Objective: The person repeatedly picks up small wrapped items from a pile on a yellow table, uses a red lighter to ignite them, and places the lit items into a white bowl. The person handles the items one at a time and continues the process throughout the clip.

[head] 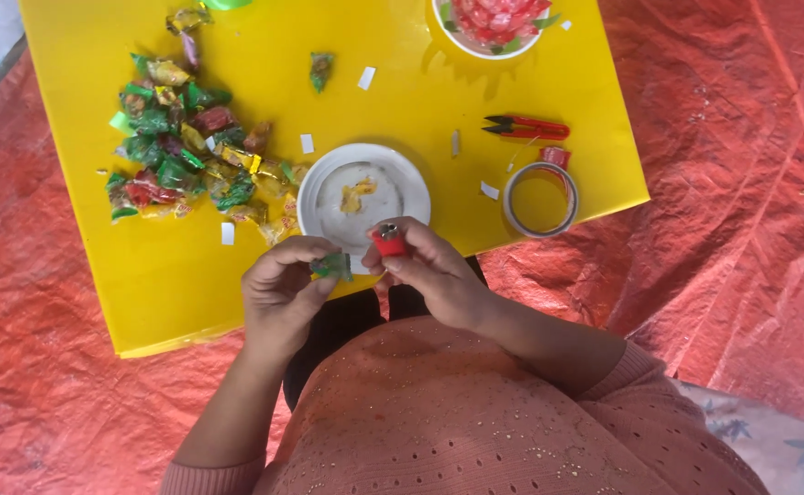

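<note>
My left hand has its grip pinched narrow on a small green-wrapped candy, held between thumb and fingertips just off the near edge of the surface. My right hand has its grip wrapped on a red lighter, metal top up, touching distance from the candy. Both hands sit close together over the near edge, right by the white plate.

Plate is near the middle of the near edge, holds a small yellowish wrapper piece. Left of the plate, a heap of wrapped candies, green, red and yellow, spreading toward the far left corner. One lone green candy lies apart, toward the far edge. Small white paper bits scattered around.

Right of the plate: a roll of clear tape near the right near corner, red-handled snips just beyond it. At the far edge, a white bowl with red-and-green candies, partly cut off. Surface is yellow, on a red tarp.
</note>
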